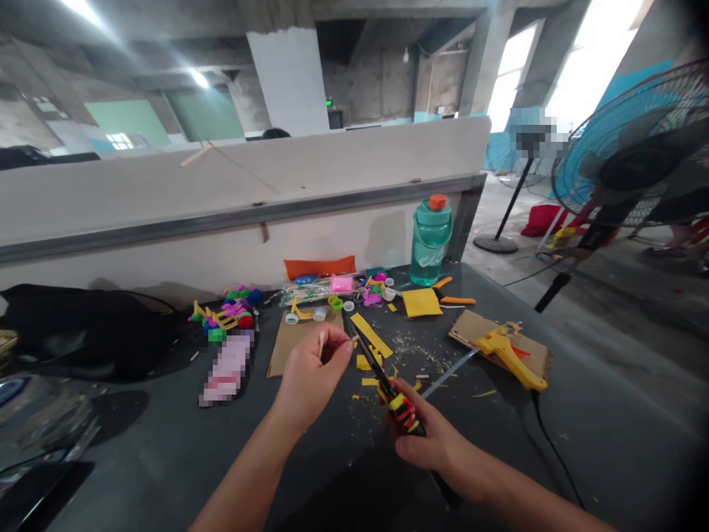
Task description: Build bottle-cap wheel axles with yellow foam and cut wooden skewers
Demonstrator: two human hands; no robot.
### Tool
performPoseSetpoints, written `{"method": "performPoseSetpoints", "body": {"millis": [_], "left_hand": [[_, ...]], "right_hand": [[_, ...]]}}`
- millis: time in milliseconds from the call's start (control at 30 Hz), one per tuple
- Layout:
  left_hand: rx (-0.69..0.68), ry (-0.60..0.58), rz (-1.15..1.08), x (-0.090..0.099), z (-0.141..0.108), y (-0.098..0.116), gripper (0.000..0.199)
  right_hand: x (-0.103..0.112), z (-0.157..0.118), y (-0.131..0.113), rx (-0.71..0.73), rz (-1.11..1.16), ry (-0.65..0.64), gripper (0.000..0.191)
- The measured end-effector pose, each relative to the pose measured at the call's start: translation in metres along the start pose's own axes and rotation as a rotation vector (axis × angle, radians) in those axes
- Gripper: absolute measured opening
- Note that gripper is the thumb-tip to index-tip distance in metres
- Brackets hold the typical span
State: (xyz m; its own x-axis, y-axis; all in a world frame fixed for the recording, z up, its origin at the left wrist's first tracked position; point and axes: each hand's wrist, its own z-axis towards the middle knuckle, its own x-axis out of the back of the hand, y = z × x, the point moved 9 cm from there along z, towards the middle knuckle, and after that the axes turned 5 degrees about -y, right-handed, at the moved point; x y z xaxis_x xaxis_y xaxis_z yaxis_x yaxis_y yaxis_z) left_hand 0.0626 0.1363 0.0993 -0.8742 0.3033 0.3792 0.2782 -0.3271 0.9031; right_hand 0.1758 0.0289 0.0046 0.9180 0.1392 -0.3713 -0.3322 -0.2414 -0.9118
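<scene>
My left hand pinches a thin pale wooden stick between thumb and fingers, with an end near the thumb tip. My right hand is wrapped around a long black knife-like tool with red and yellow bands on its grip. Its far end lies close beside the left fingertips; whether it touches the stick I cannot tell. Below the hands lie a yellow strip, small yellow scraps and wood crumbs. A sheet of brown cardboard is partly behind my left hand, with a yellow wheeled piece at its back edge.
A yellow glue gun rests on cardboard at the right, its cord trailing forward. Behind are a green bottle, orange-handled scissors, a yellow pad and colourful small parts. A fan stands beyond the table's right edge.
</scene>
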Motion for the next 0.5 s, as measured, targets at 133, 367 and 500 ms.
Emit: {"method": "performPoseSetpoints", "body": {"millis": [133,367,500], "left_hand": [[-0.006,-0.027,0.045,-0.0018,0.0005,0.0010,0.013],[-0.041,-0.035,0.133,-0.0003,0.0010,0.0043,0.013],[-0.052,-0.040,0.160,0.0000,0.0003,0.0058,0.014]], "right_hand": [[0.0001,0.0018,0.0018,0.013,0.001,-0.009,0.071],[0.0039,0.0021,0.0095,-0.011,0.015,-0.001,0.069],[0.0037,0.0008,0.0088,-0.029,-0.002,0.005,0.067]]}}
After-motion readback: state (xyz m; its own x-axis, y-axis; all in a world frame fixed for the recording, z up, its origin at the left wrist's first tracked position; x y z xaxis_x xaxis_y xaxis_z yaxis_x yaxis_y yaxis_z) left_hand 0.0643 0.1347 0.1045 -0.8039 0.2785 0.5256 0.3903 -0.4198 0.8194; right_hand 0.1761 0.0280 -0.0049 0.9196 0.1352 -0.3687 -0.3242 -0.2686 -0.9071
